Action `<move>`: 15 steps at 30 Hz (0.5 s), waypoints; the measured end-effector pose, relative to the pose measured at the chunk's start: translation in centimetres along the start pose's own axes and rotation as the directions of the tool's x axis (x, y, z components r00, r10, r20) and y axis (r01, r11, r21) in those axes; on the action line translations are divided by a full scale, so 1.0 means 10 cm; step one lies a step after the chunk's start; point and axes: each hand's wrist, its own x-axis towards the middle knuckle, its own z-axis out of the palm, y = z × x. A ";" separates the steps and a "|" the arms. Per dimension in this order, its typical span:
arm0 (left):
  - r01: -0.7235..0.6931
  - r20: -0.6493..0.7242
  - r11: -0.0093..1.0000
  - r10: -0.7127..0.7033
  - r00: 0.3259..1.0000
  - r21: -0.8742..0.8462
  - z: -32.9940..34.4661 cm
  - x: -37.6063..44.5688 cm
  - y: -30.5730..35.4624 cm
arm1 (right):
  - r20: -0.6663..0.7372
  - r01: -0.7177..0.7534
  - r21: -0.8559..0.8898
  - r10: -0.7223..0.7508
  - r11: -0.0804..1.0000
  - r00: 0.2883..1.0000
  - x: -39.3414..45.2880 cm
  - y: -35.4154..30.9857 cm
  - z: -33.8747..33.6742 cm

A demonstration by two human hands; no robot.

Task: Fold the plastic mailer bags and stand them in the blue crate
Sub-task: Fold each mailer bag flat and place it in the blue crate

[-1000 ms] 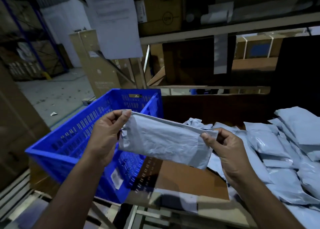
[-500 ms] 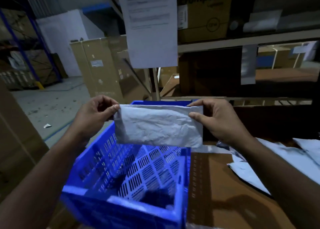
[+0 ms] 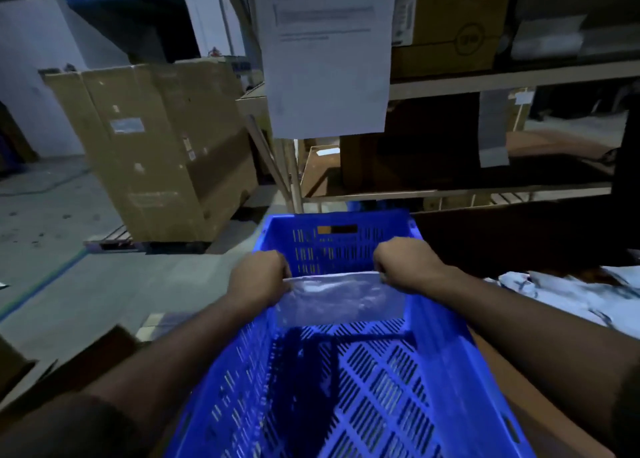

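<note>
A folded grey plastic mailer bag [image 3: 337, 300] stands on edge inside the blue slotted crate [image 3: 446, 364], close to its far wall. My left hand [image 3: 258, 279] pinches the bag's upper left corner. My right hand [image 3: 405, 265] pinches the upper right corner. Both hands are down inside the crate's far end. The bag's lower edge meets the crate floor. Nothing else shows in the crate, whose floor is dark with shadow.
Loose grey mailer bags [image 3: 568, 291] lie on the brown surface [image 3: 540, 409] right of the crate. A metal shelf rack [image 3: 485, 80] with cardboard boxes and a hanging paper sheet [image 3: 325, 52] stands behind. A large cardboard box [image 3: 156, 153] sits on the floor at the left.
Both hands have lowered the folded bag from above the crate's far rim down into the crate. The view has swung to look straight into the crate.
</note>
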 end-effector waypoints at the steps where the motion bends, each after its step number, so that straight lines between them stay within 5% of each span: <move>1: -0.015 -0.011 0.998 0.016 1.000 0.057 0.06 0.08 0.03 | 0.018 0.002 -0.039 -0.001 0.999 1.000 0.06 -0.03 0.06; 6: -0.010 0.091 0.993 -0.001 0.996 0.120 0.26 0.43 0.13 | 0.102 -0.057 -0.069 0.064 0.996 0.993 0.33 -0.09 0.25; 15: -0.040 0.129 0.981 0.016 0.991 0.188 0.38 0.89 0.23 | 0.027 -0.199 -0.076 0.202 0.977 0.979 0.75 -0.17 0.38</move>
